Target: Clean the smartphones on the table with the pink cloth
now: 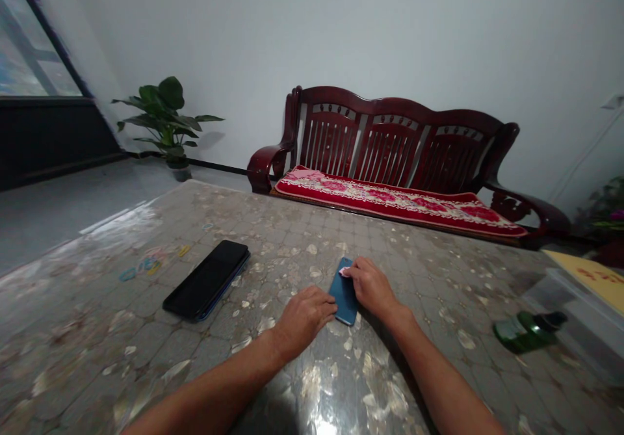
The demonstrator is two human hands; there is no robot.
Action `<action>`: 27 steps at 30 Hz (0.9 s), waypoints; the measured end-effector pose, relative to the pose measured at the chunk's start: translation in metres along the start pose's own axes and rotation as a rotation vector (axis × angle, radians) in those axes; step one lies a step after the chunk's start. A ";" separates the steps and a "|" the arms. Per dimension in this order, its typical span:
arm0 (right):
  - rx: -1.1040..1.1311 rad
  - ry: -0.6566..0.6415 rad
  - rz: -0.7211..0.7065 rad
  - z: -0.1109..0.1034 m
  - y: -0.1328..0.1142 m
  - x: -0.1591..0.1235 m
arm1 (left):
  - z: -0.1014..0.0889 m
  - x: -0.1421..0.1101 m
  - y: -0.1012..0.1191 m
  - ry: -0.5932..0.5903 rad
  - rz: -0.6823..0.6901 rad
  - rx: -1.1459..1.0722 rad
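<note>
A blue smartphone (346, 302) lies flat on the patterned table in front of me, its back apparently facing up. My left hand (308, 311) holds the phone's left edge near its lower half, with the fingers bent close together. Pinched in my right hand (371, 285) is a small whitish-pink wipe (344, 272), pressed onto the upper part of the phone. Most of the wipe is hidden under the fingers. To the left, a stack of larger black-screened devices (209, 280), possibly tablets or phones, rests on the table.
Several coloured clips or bands (149, 263) lie at the left. A green bottle (529, 331) lies on its side at the right, beside a clear plastic box (585, 318) and a yellow paper item (592, 279). Beyond the table (273, 233) stand a wooden bench (370, 129) and a potted plant (168, 119).
</note>
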State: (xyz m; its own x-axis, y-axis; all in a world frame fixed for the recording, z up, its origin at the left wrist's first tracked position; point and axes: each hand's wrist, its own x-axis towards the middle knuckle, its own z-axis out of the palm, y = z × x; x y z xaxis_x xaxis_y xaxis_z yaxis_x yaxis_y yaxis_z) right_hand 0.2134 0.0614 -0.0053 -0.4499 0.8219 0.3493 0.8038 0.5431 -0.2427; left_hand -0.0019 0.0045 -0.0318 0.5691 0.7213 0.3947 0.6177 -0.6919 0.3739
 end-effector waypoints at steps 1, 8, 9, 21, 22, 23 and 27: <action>0.007 -0.011 -0.007 -0.001 0.000 0.001 | 0.000 0.000 0.000 0.000 0.007 0.010; -0.091 0.042 0.097 0.005 0.016 0.017 | 0.000 0.000 0.001 -0.017 0.028 0.052; -0.082 0.039 0.088 0.006 0.017 0.017 | 0.000 0.001 0.001 -0.024 0.028 0.052; -0.052 0.017 0.008 0.001 0.018 0.017 | 0.001 0.004 0.003 -0.024 0.024 0.046; -0.035 0.002 -0.021 0.001 0.017 0.016 | 0.001 0.004 0.003 -0.026 0.023 0.044; -0.015 -0.016 -0.054 0.001 0.016 0.015 | 0.001 0.004 0.003 -0.027 0.023 0.040; 0.034 -0.025 -0.098 0.003 0.017 0.016 | -0.001 0.004 0.003 -0.036 0.023 0.025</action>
State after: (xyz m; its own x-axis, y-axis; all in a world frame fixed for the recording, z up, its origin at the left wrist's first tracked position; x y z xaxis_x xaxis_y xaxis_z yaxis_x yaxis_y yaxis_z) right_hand 0.2184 0.0846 -0.0067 -0.5354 0.7685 0.3505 0.7423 0.6261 -0.2389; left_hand 0.0021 0.0050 -0.0283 0.6024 0.7060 0.3724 0.6173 -0.7078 0.3434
